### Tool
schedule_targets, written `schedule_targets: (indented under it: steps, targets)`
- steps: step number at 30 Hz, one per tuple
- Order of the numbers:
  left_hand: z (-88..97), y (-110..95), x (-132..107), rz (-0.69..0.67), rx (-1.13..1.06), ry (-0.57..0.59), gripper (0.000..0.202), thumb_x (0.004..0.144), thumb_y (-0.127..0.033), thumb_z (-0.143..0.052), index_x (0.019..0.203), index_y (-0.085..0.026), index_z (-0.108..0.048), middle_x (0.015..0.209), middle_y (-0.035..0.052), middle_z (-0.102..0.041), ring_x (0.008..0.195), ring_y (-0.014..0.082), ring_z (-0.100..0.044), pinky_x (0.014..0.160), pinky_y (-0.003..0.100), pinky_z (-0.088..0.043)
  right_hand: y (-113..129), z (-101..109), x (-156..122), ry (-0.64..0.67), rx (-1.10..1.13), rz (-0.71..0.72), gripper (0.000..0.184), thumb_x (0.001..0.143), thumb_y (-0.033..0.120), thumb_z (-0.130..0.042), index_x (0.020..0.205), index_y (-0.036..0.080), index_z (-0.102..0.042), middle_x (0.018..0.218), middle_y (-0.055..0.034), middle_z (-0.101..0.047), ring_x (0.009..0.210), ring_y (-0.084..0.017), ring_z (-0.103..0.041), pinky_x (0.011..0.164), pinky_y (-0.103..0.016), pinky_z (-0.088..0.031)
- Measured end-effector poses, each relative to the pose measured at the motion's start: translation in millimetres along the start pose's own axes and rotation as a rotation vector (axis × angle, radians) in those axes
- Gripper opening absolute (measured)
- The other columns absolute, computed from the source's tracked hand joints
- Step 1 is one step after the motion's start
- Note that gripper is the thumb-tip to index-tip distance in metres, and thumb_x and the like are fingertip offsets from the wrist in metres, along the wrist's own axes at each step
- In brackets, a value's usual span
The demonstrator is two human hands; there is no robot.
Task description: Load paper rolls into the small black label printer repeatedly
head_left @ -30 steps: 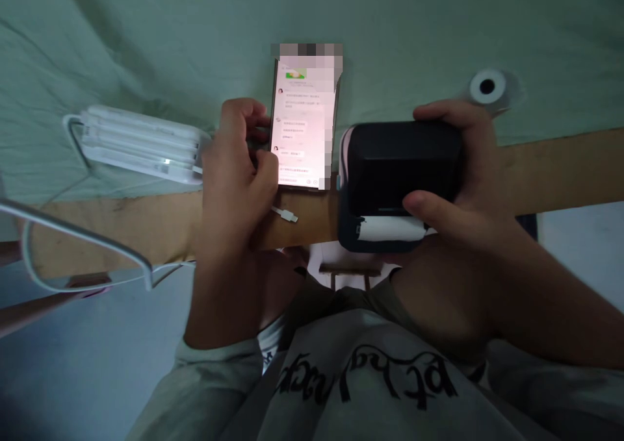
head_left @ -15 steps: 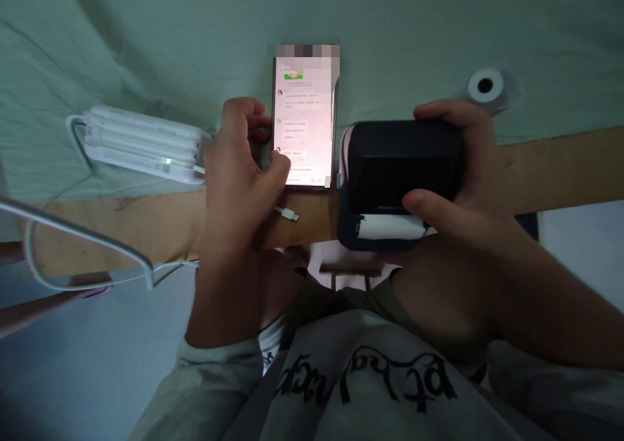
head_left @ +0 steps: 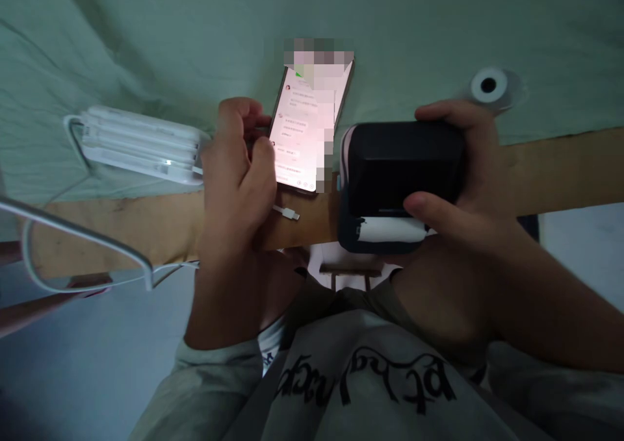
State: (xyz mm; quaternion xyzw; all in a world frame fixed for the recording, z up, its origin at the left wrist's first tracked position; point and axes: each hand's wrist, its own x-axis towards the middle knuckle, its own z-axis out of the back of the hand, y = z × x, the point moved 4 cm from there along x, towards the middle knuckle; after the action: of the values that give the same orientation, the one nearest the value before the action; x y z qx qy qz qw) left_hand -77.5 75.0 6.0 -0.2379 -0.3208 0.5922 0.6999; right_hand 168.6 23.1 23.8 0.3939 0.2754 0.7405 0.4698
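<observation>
A lit smartphone (head_left: 297, 136) lies slanted on the green cloth, its top leaning right and its lower end over the wooden edge. At its left side is my left hand (head_left: 238, 155), fingers loosely curled and thumb apart from them, touching or nearly touching the phone's edge. My right hand (head_left: 468, 168) grips a black portable label printer (head_left: 404, 162) from the right, thumb on its front and fingers around the far side. White paper (head_left: 390, 228) shows in the printer's slot. Between the hands, a white cable plug (head_left: 288, 213) rests on the wood.
Left of my left hand sits a white power bank (head_left: 141, 145) with cables. A white cable (head_left: 88, 230) loops over the table's wooden edge (head_left: 560, 171). A paper roll (head_left: 488, 85) stands beyond my right hand. Another person's legs (head_left: 53, 304) show at lower left.
The smartphone has turned clockwise, its top swinging right. My left thumb has drawn back from the screen's lower corner to its left edge. My right hand and the printer have barely moved.
</observation>
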Motion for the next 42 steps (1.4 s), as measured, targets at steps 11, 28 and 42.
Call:
schedule_targets:
  steps: [11, 28, 42]
  targets:
    - [1.8, -27, -3, 0.007, 0.134, 0.197, 0.070, 0.077, -0.048, -0.074, 0.135, -0.030, -0.039, 0.139, 0.0088, -0.055, 0.130, 0.0319, -0.055, 0.113, 0.052, -0.045, -1, 0, -1, -0.012, 0.010, -0.012, 0.068, 0.080, 0.057, -0.065, 0.140, 0.036, -0.043, 0.126, -0.0008, -0.055, 0.109, -0.016, -0.059, 0.090, -0.034, -0.057]
    - [3.4, -29, -6, 0.043, 0.344, 0.273, 0.105, 0.055, -0.024, -0.072, 0.150, -0.028, -0.028, 0.148, 0.0104, -0.047, 0.137, 0.0406, -0.044, 0.114, 0.064, -0.038, 1, -1, 0, -0.022, 0.037, -0.017, 0.068, 0.079, 0.056, -0.067, 0.140, 0.036, -0.045, 0.127, 0.0002, -0.055, 0.114, -0.016, -0.059, 0.097, -0.034, -0.056]
    - [-6.0, -45, 12, 0.172, 0.381, 0.274, 0.104, 0.063, -0.057, -0.072, 0.153, -0.037, -0.025, 0.140, 0.0123, -0.051, 0.136, 0.0466, -0.041, 0.117, 0.072, -0.023, 1, 1, 0, -0.025, 0.019, -0.011, 0.066, 0.080, 0.055, -0.066, 0.140, 0.037, -0.045, 0.126, -0.0001, -0.055, 0.110, -0.016, -0.059, 0.093, -0.034, -0.057]
